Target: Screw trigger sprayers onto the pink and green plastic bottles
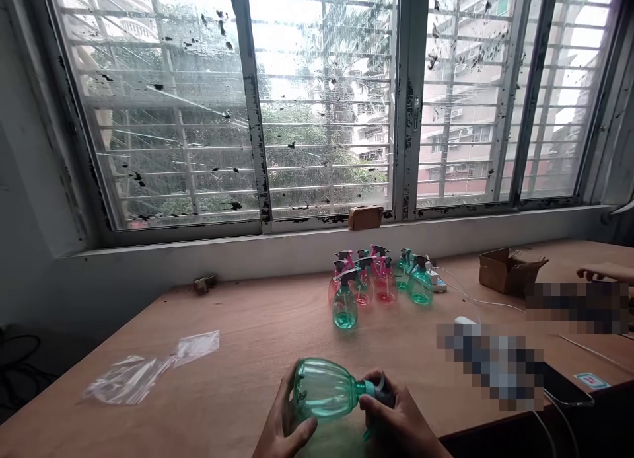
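A clear green spray bottle (324,390) lies on its side just above the wooden table's (238,379) near edge, held between both hands. My left hand (283,423) wraps round the bottle's rounded bottom end. My right hand (396,418) is closed round the dark spray head at the bottle's neck. Farther back, near the window, stands a cluster of several green and pink spray bottles (376,281), all upright with heads fitted.
Empty clear plastic bags (148,369) lie on the table's left part. An open cardboard box (508,270), white cables and a black phone (562,384) sit at the right. Another person's hand (601,273) rests at the far right edge. A barred window runs behind the table.
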Tool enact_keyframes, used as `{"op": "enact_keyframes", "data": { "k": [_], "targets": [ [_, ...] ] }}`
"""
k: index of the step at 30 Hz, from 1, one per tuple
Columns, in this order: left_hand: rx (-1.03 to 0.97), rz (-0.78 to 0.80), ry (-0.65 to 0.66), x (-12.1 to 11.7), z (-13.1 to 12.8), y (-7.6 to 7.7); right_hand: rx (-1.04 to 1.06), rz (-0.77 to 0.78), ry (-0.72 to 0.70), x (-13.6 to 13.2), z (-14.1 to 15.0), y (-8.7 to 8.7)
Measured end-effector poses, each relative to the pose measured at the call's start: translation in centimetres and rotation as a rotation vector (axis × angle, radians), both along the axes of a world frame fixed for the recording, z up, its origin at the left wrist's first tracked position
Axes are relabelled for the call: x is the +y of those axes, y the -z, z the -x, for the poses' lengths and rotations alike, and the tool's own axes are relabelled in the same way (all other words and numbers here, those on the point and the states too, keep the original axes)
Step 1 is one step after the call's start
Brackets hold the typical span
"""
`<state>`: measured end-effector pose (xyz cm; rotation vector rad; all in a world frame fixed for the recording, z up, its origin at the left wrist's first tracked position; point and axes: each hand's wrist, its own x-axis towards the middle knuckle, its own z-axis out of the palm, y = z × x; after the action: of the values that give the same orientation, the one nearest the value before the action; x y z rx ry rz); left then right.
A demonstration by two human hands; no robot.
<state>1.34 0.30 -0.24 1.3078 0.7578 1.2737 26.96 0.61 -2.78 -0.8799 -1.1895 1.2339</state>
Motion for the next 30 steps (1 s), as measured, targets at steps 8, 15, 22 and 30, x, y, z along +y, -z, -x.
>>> {"op": "enact_keyframes", "data": {
  "k": [8, 15, 22, 30],
  "targets": [
    [0.022, 0.023, -0.090, 0.0, -0.2, -0.1, -0.015, -0.003, 0.012, 0.0, 0.1, -0.1],
    [0.039, -0.018, -0.127, 0.1, -0.3, 0.8, -0.023, -0.001, 0.004, 0.1, -0.1, 0.0],
    [0.081, -0.096, -0.122, 0.3, -0.3, 1.4, -0.051, 0.000, 0.008, -0.1, 0.0, -0.2],
    [0.124, -0.029, -0.151, 0.9, 0.0, 1.0, -0.121, -0.025, 0.020, -0.2, 0.1, -0.6]
  ]
}}
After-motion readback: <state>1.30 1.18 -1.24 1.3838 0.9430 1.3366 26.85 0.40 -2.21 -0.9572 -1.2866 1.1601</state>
